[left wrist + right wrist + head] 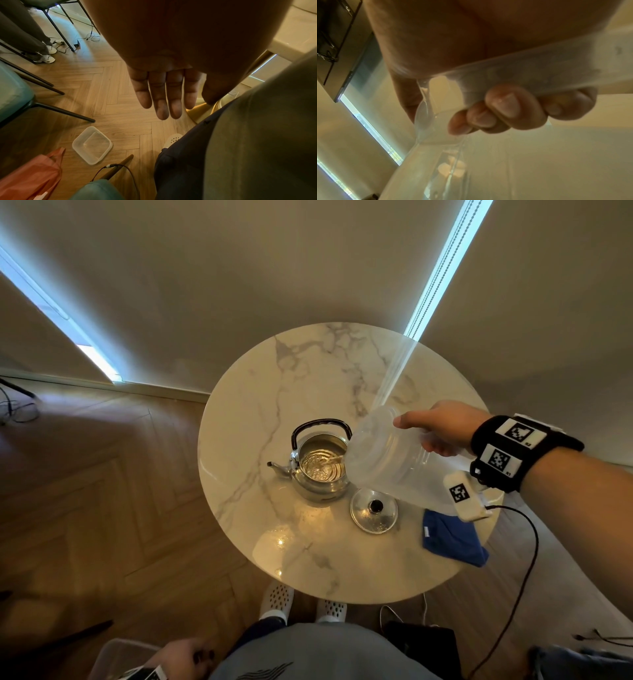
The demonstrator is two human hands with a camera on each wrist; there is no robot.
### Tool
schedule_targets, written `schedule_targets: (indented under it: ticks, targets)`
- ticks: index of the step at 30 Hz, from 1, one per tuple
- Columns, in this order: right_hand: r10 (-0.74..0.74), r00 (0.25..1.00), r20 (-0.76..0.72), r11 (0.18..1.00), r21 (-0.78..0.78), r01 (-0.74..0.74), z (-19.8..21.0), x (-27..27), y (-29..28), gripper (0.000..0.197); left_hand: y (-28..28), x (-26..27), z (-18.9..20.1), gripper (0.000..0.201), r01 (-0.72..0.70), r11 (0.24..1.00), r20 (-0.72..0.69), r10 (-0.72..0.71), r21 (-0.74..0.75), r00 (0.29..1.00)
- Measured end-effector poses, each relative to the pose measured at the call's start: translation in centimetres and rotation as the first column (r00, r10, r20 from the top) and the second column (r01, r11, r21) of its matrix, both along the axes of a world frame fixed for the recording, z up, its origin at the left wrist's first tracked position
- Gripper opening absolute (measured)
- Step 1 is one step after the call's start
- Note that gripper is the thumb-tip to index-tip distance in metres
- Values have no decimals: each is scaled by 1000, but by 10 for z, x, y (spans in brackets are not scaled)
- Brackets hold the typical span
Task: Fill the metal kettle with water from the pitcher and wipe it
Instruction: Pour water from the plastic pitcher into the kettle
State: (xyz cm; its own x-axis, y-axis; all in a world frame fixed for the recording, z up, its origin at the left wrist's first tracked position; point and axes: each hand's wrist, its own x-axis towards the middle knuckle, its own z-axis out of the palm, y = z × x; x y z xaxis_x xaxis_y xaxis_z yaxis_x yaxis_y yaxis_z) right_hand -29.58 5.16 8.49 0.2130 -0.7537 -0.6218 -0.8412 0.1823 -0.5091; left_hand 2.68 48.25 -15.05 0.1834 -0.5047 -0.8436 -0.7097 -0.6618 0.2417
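A lidless metal kettle [318, 463] with a black handle stands mid-table, spout to the left, with water rippling inside. My right hand [442, 429] grips the handle of a clear plastic pitcher [387, 460], tipped left with its lip over the kettle's mouth, and water streams in. In the right wrist view my fingers [503, 108] curl round the pitcher handle [530, 75]. The kettle lid [374, 510] lies on the table beside the kettle. A blue cloth [452, 537] sits at the table's right edge. My left hand [164, 94] hangs by my side, fingers straight, holding nothing.
The round marble table [308, 371] stands against a wall. On the wooden floor to my left lie a clear plastic container [92, 145], an orange bag [30, 174] and chair legs [63, 112]. A cable [524, 563] trails from my right wrist.
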Motion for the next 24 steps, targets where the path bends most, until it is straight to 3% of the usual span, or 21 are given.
schedule_targets:
  ticks: [7, 10, 18, 21, 23, 24]
  targets:
    - [11, 1000, -24, 1000, -8, -11, -1, 3, -2, 62, 2, 2, 3, 14, 14, 999, 8, -14, -44, 1000]
    - [20, 999, -39, 1000, -10, -20, 0, 4, -2, 63, 3, 3, -1, 30, 8, 999, 0, -8, -39, 1000]
    - [17, 999, -43, 1000, -16, -18, 2, 7, -1, 60, 4, 4, 2, 9, 30, 999, -18, -30, 10, 999]
    - [10, 999, -39, 1000, -19, -11, 1, 7, -1, 62, 3, 7, -2, 25, 34, 998, -12, -34, 60, 999]
    - [7, 999, -36, 1000, -20, -8, 1, 7, 0, 62, 4, 11, -7, 46, 39, 997, 3, -39, 71, 999]
    - [6, 999, -33, 1000, -20, -7, 2, 7, 0, 61, 4, 11, -7, 46, 41, 997, -3, -41, 59, 999]
